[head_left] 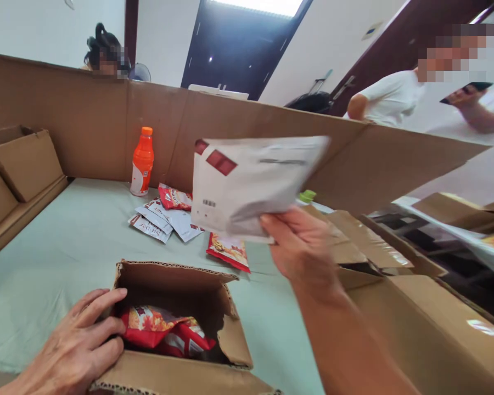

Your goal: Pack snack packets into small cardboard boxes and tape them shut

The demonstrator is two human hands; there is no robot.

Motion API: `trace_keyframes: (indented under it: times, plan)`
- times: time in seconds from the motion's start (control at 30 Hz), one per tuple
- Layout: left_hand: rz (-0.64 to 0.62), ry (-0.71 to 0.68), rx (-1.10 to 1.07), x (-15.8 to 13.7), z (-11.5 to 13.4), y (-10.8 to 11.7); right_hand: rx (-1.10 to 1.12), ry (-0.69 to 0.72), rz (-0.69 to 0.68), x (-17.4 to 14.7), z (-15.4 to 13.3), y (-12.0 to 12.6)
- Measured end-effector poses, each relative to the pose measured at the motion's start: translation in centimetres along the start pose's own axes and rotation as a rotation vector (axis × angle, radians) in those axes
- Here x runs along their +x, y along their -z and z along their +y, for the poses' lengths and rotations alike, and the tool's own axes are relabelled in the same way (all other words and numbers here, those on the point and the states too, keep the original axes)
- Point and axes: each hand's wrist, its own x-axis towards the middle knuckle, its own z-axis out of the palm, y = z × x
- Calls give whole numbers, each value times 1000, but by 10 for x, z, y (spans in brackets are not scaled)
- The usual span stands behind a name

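Observation:
My right hand pinches a white flat packet with dark red squares, raised over the table. My left hand is closed over the left edge of a small open cardboard box, its fingertips curled over the rim. Inside that box lie red packets with an orange and yellow print. On the table beyond the box are several white sachets, one red snack packet and another red packet, partly hidden by the white one.
An orange bottle stands upright near a low cardboard wall at the back. Brown cartons sit at the left, and more boxes crowd the right. A green cap shows behind my right hand. Two people are beyond the wall.

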Motion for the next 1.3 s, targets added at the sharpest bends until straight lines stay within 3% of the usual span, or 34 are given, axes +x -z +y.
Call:
trace_keyframes:
  times: [0.07,0.2,0.27,0.43,0.5,0.57,0.7,0.77,0.87,0.93,1.0,1.07,1.13,1.2,1.27,1.3]
  plan:
    - [49,-3,-35,-1,0,-4,83,159,-27,-20,-36,16]
    - [37,-2,-50,-3,-3,-8,-52,600,-384,-50,-89,15]
    - [13,-2,-33,-3,-3,-6,-120,680,-456,-56,-103,12]
    - [28,-18,-14,-1,-1,-1,-188,604,-466,-56,-114,26]
    - [34,-15,-16,-1,-1,-1,-204,537,-547,-57,-112,24]
    - [31,-18,-7,-1,-1,-2,-305,415,-695,-59,-105,9]
    - [17,-13,-12,-3,-1,-2,-610,139,-1128,-63,-87,-39]
    - [6,-4,5,-4,-2,-2,-627,107,-1276,-63,-82,-58]
    - [-28,-10,65,-4,-3,-1,-560,104,-1365,-62,-81,-67]
    - [-33,-13,68,-1,-2,0,-504,133,-1370,-62,-82,-57]
    - [-31,-9,37,2,-2,1,-368,209,-1254,-57,-81,-39]
    - [-33,-12,3,5,-3,0,-166,248,-1000,-44,-75,-22]
    - [-22,-37,-9,7,-8,-5,-77,170,-705,-23,-60,-16]
    - [13,-80,-2,6,-16,-14,-222,8,-540,2,-36,-30]
    - [74,-140,35,3,-25,-24,-513,-164,-631,23,-4,-60]
    - [103,-165,64,2,-28,-29,-553,-188,-686,30,11,-78]
